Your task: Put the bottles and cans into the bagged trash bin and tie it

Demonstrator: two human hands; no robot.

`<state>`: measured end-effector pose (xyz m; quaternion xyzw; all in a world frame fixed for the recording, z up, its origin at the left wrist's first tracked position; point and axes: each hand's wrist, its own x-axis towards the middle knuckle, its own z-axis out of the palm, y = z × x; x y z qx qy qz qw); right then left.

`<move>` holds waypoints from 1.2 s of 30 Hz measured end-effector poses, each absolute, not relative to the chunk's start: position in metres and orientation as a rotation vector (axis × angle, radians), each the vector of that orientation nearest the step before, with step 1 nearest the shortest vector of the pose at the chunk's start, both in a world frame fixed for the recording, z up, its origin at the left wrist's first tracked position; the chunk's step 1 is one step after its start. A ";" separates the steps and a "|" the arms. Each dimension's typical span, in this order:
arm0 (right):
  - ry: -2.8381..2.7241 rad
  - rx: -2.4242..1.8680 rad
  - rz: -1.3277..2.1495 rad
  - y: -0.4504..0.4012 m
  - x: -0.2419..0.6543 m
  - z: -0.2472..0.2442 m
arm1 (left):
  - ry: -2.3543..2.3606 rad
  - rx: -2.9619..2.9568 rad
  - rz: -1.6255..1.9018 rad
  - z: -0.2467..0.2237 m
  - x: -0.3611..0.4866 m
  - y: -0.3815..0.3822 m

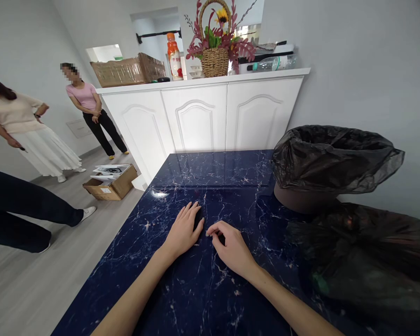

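My left hand (183, 229) lies palm down on the dark blue marbled table (210, 289), its fingers stretched out and the thumb apart. Just to its right, my right hand (231, 246) rests on the same surface with its fingers curled and the thumb tip close to the index finger. Whether anything small sits between those fingertips is too hard to make out. The two hands do not touch.
A bin with a black bag (304, 198) and a full black bag (374, 261) stand at the right. Behind is a white cabinet (196, 121) bearing a flower basket (214, 63), a bottle (175, 58) and a crate (119, 72). People and an open carton (117, 186) are at the left.
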<state>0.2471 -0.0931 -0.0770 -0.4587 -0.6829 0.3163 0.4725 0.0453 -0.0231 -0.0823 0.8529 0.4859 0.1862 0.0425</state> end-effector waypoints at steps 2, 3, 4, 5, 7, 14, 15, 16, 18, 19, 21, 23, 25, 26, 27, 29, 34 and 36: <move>-1.674 -1.123 0.769 -0.093 0.247 -0.078 | 1.486 2.610 0.577 -0.083 0.045 -0.023; -1.676 -1.123 0.767 -0.092 0.247 -0.078 | 1.483 2.610 0.587 -0.084 0.045 -0.023; -1.677 -1.123 0.765 -0.092 0.247 -0.078 | 1.481 2.610 0.598 -0.084 0.045 -0.023; -1.678 -1.123 0.763 -0.092 0.247 -0.079 | 1.478 2.610 0.606 -0.085 0.045 -0.022; -1.679 -1.125 0.760 -0.092 0.247 -0.078 | 1.474 2.610 0.612 -0.085 0.044 -0.022; -1.683 -1.135 0.753 -0.094 0.247 -0.075 | 1.494 2.609 0.566 -0.083 0.046 -0.023; -1.684 -1.135 0.753 -0.094 0.247 -0.075 | 1.493 2.608 0.565 -0.083 0.046 -0.023; -1.685 -1.136 0.752 -0.094 0.248 -0.075 | 1.490 2.606 0.569 -0.083 0.046 -0.023; -1.686 -1.139 0.749 -0.094 0.248 -0.075 | 1.483 2.601 0.583 -0.083 0.046 -0.023; -1.687 -1.140 0.747 -0.094 0.248 -0.075 | 1.480 2.599 0.589 -0.084 0.045 -0.022; -1.690 -1.141 0.744 -0.094 0.248 -0.075 | 1.479 2.599 0.604 -0.084 0.045 -0.022; -1.691 -1.141 0.742 -0.094 0.248 -0.075 | 1.477 2.600 0.612 -0.085 0.045 -0.022; -1.691 -1.140 0.740 -0.094 0.248 -0.076 | 1.476 2.600 0.609 -0.084 0.045 -0.022; -1.691 -1.140 0.740 -0.094 0.248 -0.075 | 1.478 2.601 0.604 -0.084 0.045 -0.022; -1.691 -1.140 0.740 -0.094 0.248 -0.075 | 1.480 2.602 0.598 -0.084 0.046 -0.023; -1.692 -1.142 0.740 -0.094 0.248 -0.075 | 1.488 2.605 0.580 -0.083 0.046 -0.023; -1.699 -1.142 0.743 -0.095 0.248 -0.073 | 1.490 2.611 0.569 -0.083 0.046 -0.023; -1.700 -1.142 0.747 -0.095 0.248 -0.073 | 1.479 2.613 0.583 -0.083 0.046 -0.023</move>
